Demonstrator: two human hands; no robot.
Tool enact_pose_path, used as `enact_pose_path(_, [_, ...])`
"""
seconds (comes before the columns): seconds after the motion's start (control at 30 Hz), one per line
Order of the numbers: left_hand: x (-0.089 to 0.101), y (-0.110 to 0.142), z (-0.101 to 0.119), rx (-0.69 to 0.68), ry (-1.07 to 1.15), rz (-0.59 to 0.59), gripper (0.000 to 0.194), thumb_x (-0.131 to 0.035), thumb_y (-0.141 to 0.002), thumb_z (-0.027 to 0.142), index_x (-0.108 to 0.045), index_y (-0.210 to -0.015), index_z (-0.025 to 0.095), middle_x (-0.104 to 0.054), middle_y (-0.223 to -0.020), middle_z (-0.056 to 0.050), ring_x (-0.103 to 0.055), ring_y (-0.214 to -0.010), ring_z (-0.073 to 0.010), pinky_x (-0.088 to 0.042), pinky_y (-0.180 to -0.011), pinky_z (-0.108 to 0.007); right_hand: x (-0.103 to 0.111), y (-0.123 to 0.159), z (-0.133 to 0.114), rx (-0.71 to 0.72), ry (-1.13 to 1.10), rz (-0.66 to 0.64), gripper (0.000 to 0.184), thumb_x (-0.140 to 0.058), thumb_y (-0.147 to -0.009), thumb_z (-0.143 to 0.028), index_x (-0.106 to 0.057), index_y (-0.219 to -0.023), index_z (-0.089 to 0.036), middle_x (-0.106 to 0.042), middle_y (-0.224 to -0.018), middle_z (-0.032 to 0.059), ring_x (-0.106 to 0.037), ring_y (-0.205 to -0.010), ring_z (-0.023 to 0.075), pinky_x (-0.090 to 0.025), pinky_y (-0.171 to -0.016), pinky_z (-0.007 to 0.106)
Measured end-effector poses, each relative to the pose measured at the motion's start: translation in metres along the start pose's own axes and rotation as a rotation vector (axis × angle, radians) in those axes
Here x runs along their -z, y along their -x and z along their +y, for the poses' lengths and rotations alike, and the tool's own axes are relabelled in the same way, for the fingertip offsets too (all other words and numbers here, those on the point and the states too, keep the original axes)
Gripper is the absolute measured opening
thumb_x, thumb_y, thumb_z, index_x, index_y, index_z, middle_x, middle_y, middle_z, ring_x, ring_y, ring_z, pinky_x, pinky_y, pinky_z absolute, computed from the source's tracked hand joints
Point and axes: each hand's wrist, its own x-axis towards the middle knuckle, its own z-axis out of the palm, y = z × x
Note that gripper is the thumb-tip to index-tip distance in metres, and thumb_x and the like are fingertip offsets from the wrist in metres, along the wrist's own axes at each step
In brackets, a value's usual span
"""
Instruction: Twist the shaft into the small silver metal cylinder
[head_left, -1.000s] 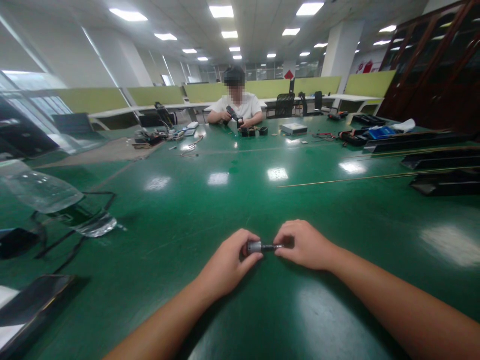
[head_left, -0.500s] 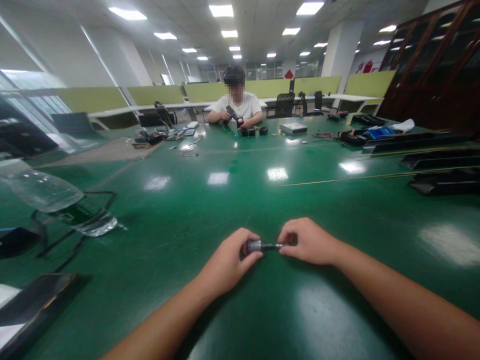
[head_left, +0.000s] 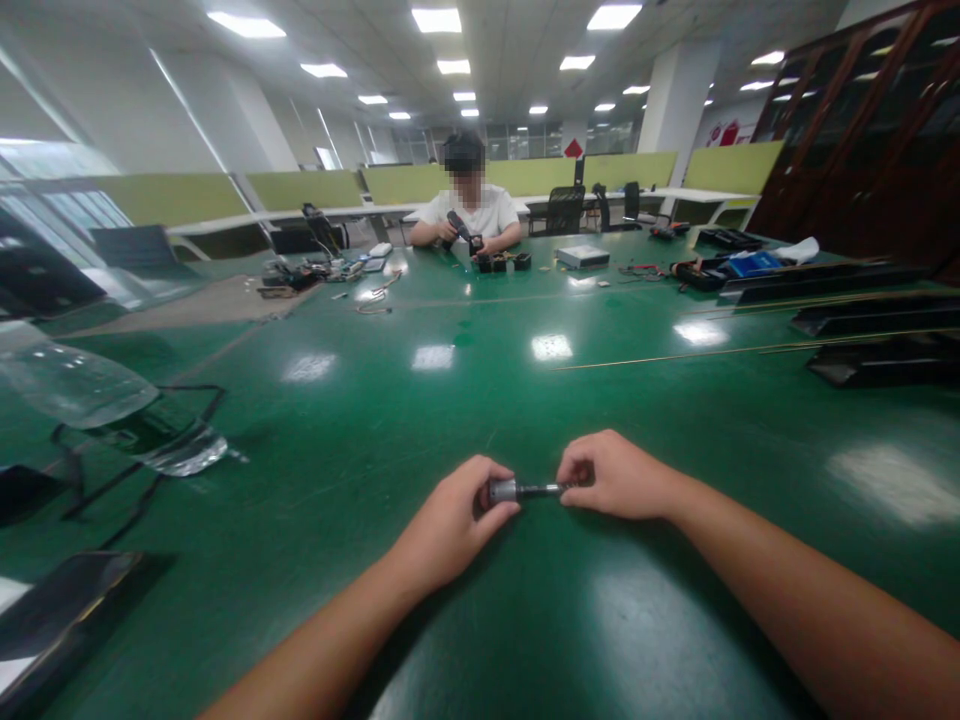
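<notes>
A small tool with a grey metal cylinder [head_left: 503, 491] and a thin shaft [head_left: 538, 490], dark near the cylinder and shiny farther along, spans the gap between my hands. My left hand [head_left: 459, 520] is closed around the cylinder, thumb below and fingers above. At the other end, my right hand [head_left: 611, 475] pinches the shaft's tip between thumb and fingers. Those fingertips hide the very end, so I cannot make out what kind of bit it is. Both hands are low over the green table [head_left: 420, 420].
On the left lie a clear plastic bottle [head_left: 82, 385], a black cable [head_left: 142, 500] and a dark flat object [head_left: 52, 620]. Thin rods [head_left: 675, 357] and black trays [head_left: 885, 360] lie right. Across the table, a person [head_left: 469, 210] handles a dark tool [head_left: 461, 228].
The view has shifted slightly. My right hand has moved a little to the right, away from the left, and a bit more of the shiny shaft shows between them.
</notes>
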Motion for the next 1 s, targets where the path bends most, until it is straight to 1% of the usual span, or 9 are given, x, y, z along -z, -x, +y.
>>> enact_pose_path(0.17, [-0.001, 0.0, -0.002, -0.003, 0.013, 0.005, 0.018, -0.063, -0.087, 0.027, -0.061, -0.103, 0.021, -0.062, -0.091, -0.001, -0.057, -0.079, -0.0175, -0.044, -0.072, -0.029, 0.008, 0.001, 0.004, -0.058, -0.059, -0.084, 0.011, -0.073, -0.069, -0.023, -0.073, -0.078, -0.018, -0.07, -0.073, 0.0006, -0.063, -0.066, 0.0137, -0.046, -0.062, 0.023])
enact_pose_path(0.4, [-0.002, 0.0, -0.002, 0.005, 0.007, 0.004, 0.017, -0.064, -0.086, 0.027, -0.061, -0.103, 0.022, -0.062, -0.09, -0.001, -0.057, -0.078, -0.0172, -0.044, -0.07, -0.028, 0.006, 0.0, 0.009, -0.081, -0.073, -0.062, 0.013, -0.074, -0.07, -0.027, -0.073, -0.08, -0.017, -0.069, -0.072, 0.0005, -0.061, -0.064, 0.0129, -0.045, -0.059, 0.023])
enact_pose_path(0.53, [-0.003, -0.001, -0.001, 0.005, -0.016, 0.01, 0.017, -0.063, -0.086, 0.028, -0.061, -0.102, 0.022, -0.061, -0.088, -0.001, -0.056, -0.077, -0.0174, -0.043, -0.07, -0.028, -0.01, -0.009, 0.0, -0.004, -0.102, 0.01, 0.014, -0.074, -0.073, -0.029, -0.074, -0.081, -0.016, -0.069, -0.074, 0.002, -0.06, -0.064, 0.0127, -0.043, -0.06, 0.023])
enact_pose_path(0.63, [-0.004, 0.0, -0.002, -0.001, -0.021, 0.018, 0.016, -0.061, -0.088, 0.029, -0.06, -0.102, 0.021, -0.061, -0.089, -0.001, -0.056, -0.079, -0.0177, -0.043, -0.071, -0.029, -0.029, -0.018, -0.01, 0.134, -0.067, 0.088, 0.009, -0.072, -0.075, -0.023, -0.074, -0.082, -0.017, -0.07, -0.078, 0.0029, -0.061, -0.072, 0.0138, -0.044, -0.067, 0.024])
enact_pose_path(0.67, [-0.005, 0.001, -0.002, -0.006, -0.021, 0.021, 0.017, -0.061, -0.088, 0.029, -0.06, -0.103, 0.021, -0.062, -0.09, -0.002, -0.057, -0.08, -0.0179, -0.043, -0.072, -0.029, -0.034, -0.021, -0.012, 0.142, -0.049, 0.139, 0.007, -0.072, -0.075, -0.02, -0.074, -0.08, -0.018, -0.07, -0.078, 0.003, -0.061, -0.073, 0.0142, -0.044, -0.068, 0.025])
enact_pose_path(0.73, [-0.005, 0.001, -0.002, -0.024, -0.018, 0.028, 0.022, -0.063, -0.086, 0.027, -0.058, -0.107, 0.021, -0.062, -0.096, -0.002, -0.057, -0.085, -0.0187, -0.044, -0.076, -0.03, -0.042, -0.023, -0.016, 0.15, -0.013, 0.191, 0.007, -0.072, -0.074, -0.02, -0.074, -0.081, -0.018, -0.07, -0.078, 0.003, -0.06, -0.075, 0.015, -0.043, -0.07, 0.026])
enact_pose_path(0.83, [-0.005, 0.001, -0.002, -0.039, -0.014, 0.029, 0.029, -0.067, -0.082, 0.024, -0.057, -0.11, 0.022, -0.062, -0.101, -0.002, -0.057, -0.089, -0.0192, -0.044, -0.08, -0.031, -0.044, -0.021, -0.016, 0.163, 0.014, 0.21, 0.007, -0.073, -0.075, -0.022, -0.074, -0.08, -0.019, -0.069, -0.076, 0.0024, -0.059, -0.074, 0.0151, -0.042, -0.069, 0.026])
enact_pose_path(0.93, [-0.006, 0.001, -0.003, -0.017, -0.016, 0.023, 0.02, -0.064, -0.085, 0.024, -0.059, -0.103, 0.021, -0.062, -0.093, -0.002, -0.057, -0.083, -0.0181, -0.044, -0.075, -0.029, -0.041, -0.019, -0.016, 0.186, 0.026, 0.198, 0.005, -0.072, -0.074, -0.02, -0.073, -0.079, -0.019, -0.068, -0.074, 0.0018, -0.058, -0.072, 0.0148, -0.041, -0.069, 0.026])
enact_pose_path(1.0, [-0.005, 0.001, -0.003, -0.033, -0.016, 0.034, 0.015, -0.064, -0.086, 0.024, -0.059, -0.1, 0.02, -0.06, -0.092, -0.002, -0.056, -0.082, -0.0178, -0.044, -0.073, -0.029, -0.04, -0.017, -0.017, 0.199, 0.025, 0.191, 0.007, -0.07, -0.074, -0.018, -0.073, -0.08, -0.019, -0.068, -0.074, 0.002, -0.058, -0.073, 0.0149, -0.042, -0.069, 0.026])
